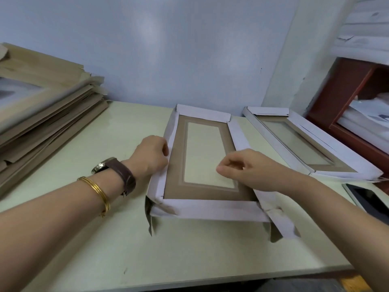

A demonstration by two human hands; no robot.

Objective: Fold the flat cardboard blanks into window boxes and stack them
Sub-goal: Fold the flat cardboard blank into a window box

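A cardboard blank (179, 165) with a clear window lies in the middle of the pale table (105, 239), brown face up, its white side flaps partly folded up. My left hand (152, 154) grips the left long flap, fingers curled over its edge. My right hand (248, 169) rests at the right long flap with fingers curled, thumb and fingertips pinched together over the window. Near flap corners hang loose at the front. A folded window box (311, 144) lies to the right.
A tall pile of flat brown blanks (46, 106) fills the left side of the table. A phone or tablet (370, 199) lies at the right edge. A red-brown shelf (357, 98) stands at the far right. The wall is close behind.
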